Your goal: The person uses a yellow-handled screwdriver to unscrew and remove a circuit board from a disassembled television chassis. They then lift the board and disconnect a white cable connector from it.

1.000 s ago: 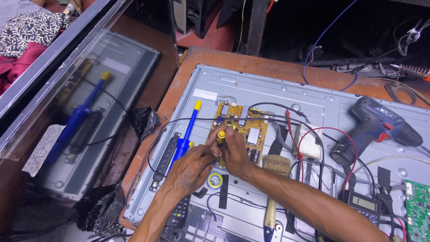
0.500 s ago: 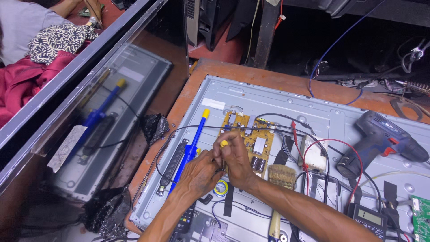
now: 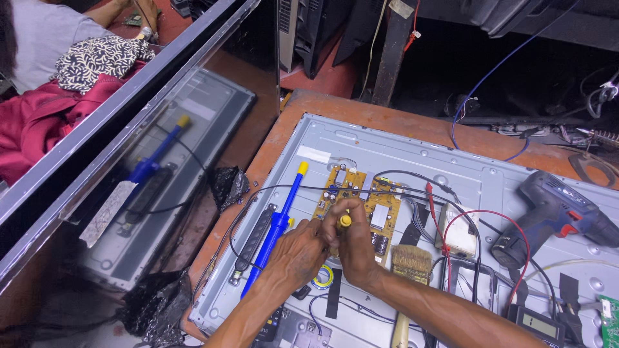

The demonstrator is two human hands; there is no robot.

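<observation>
My right hand (image 3: 353,248) pinches a yellow-capped tool (image 3: 345,221), probably a screwdriver, upright over the yellow circuit board (image 3: 361,209) on the grey panel (image 3: 400,148), my left hand (image 3: 298,251) curled steadying beside it, needing careful downward pressure.

Even, fairly bright light falls from above on the grey metal panel (image 3: 387,148), which shows a soft sheen but no hard glare, and the shadows under the left hand (image 3: 296,251) and right hand (image 3: 351,241) are short and faint. The recess at the top right is dim, its details lost in darkness. The tilted glossy screen (image 3: 148,167) at left mirrors the scene hazily, straight edges bow slightly toward the frame's borders, and the centre is sharp.
</observation>
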